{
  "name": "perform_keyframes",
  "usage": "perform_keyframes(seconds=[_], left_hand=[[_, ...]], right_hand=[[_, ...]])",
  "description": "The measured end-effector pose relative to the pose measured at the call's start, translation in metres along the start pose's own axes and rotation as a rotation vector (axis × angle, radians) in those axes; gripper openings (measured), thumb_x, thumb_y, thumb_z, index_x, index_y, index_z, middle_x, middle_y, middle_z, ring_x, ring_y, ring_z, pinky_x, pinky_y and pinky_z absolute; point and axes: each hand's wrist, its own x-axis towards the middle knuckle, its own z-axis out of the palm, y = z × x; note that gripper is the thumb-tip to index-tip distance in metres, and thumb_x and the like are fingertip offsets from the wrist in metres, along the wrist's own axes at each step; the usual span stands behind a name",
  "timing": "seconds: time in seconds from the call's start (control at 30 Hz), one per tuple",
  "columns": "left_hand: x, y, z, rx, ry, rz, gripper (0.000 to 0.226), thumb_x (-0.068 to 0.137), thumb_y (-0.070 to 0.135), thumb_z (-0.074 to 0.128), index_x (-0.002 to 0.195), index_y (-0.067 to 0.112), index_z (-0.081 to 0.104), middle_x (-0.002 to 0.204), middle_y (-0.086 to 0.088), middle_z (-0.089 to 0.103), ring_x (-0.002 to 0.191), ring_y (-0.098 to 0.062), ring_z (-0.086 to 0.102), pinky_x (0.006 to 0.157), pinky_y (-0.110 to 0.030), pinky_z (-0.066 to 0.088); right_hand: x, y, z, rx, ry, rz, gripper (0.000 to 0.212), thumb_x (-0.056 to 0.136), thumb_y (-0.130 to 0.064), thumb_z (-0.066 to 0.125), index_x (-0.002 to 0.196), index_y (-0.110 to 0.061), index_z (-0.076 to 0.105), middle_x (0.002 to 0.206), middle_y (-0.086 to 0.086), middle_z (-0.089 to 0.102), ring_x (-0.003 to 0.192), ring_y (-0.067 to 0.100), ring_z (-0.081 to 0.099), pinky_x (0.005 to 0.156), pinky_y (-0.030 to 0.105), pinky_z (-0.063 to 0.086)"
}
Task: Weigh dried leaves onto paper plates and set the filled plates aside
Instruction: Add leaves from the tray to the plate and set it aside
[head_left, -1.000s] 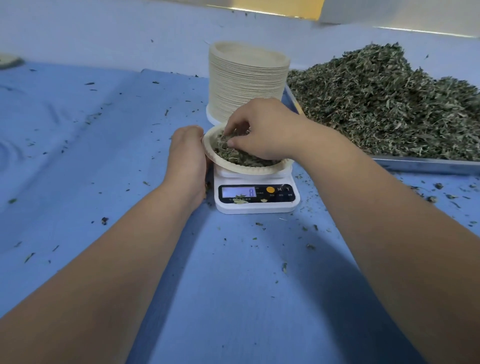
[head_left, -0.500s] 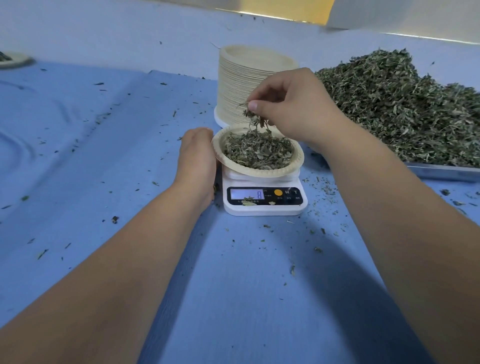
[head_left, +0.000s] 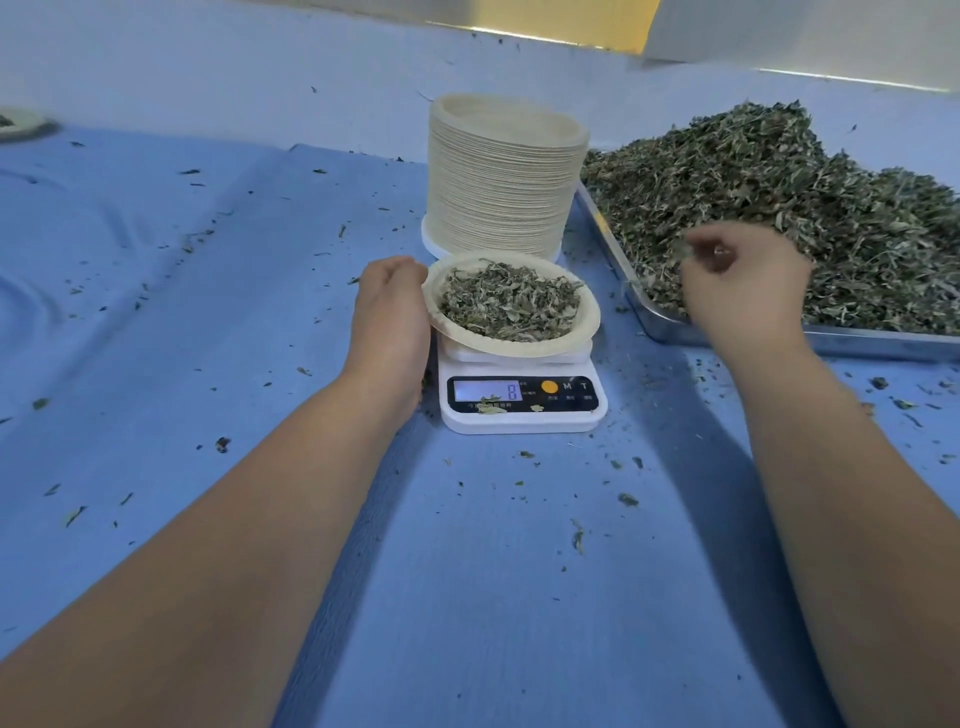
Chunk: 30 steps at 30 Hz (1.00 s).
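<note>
A paper plate holding a mound of dried leaves sits on a small white scale at the centre of the frame; its display shows an 8. The left hand lies against the plate's left rim with its fingers curled out of sight, and I cannot tell whether it grips the rim. The right hand hangs blurred over the near left corner of a metal tray at the right, fingers curled, and I cannot tell whether it pinches anything. The tray carries a big heap of loose leaves. Just behind the scale stands a tall stack of plates. Another plate lies at the upper left of the blue table, which is strewn with leaf crumbs.
</note>
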Motion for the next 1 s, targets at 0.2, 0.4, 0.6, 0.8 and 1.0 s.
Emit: perform_keyframes(seconds=[0.2,0.4,0.6,0.8,1.0], left_hand=[[-0.002,0.0,0.001,-0.012,0.002,0.042,0.065,0.08,0.026,0.047,0.128,-0.015,0.036,0.102,-0.044,0.044,0.057,-0.011,0.032,0.052,-0.031,0.029],[0.001,0.0,-0.002,-0.04,-0.006,0.029,0.064,0.079,0.026,0.047,0.128,-0.015,0.037,0.089,-0.037,0.046,0.061,-0.015,0.033,0.055,-0.036,0.035],[0.002,-0.002,-0.001,-0.039,-0.014,0.053,0.064,0.08,0.025,0.046,0.128,-0.015,0.036,0.12,-0.047,0.041,0.058,-0.012,0.031,0.051,-0.028,0.027],[0.003,-0.001,-0.001,-0.007,-0.013,0.044,0.064,0.079,0.024,0.046,0.129,-0.015,0.037,0.109,-0.044,0.048,0.059,-0.011,0.031,0.053,-0.028,0.028],[0.004,-0.001,0.0,-0.012,-0.002,0.029,0.068,0.075,0.027,0.047,0.128,-0.014,0.038,0.068,0.005,0.035,0.057,-0.011,0.034,0.052,-0.03,0.029]], right_hand=[[-0.006,-0.013,0.004,0.022,-0.109,-0.02,0.028,0.089,-0.018,0.056,0.106,-0.025,0.077,0.087,-0.012,0.069,0.067,0.001,0.058,0.071,0.019,0.046],[-0.026,-0.05,0.014,0.145,-0.413,-0.243,0.023,0.092,-0.037,0.064,0.113,-0.031,0.073,0.089,-0.028,0.061,0.09,0.002,0.06,0.078,0.02,0.044],[-0.025,-0.055,0.024,-0.049,-0.561,-0.302,0.027,0.09,-0.037,0.065,0.117,-0.038,0.068,0.099,-0.012,0.064,0.104,0.01,0.054,0.084,0.029,0.046],[-0.025,-0.059,0.027,0.031,-0.401,-0.278,0.009,0.088,-0.023,0.073,0.09,-0.031,0.076,0.075,-0.021,0.061,0.073,-0.005,0.057,0.067,0.015,0.043],[-0.029,-0.065,0.024,0.145,-0.389,-0.251,0.01,0.089,-0.02,0.073,0.089,-0.029,0.076,0.075,-0.02,0.064,0.07,-0.004,0.057,0.066,0.006,0.041]])
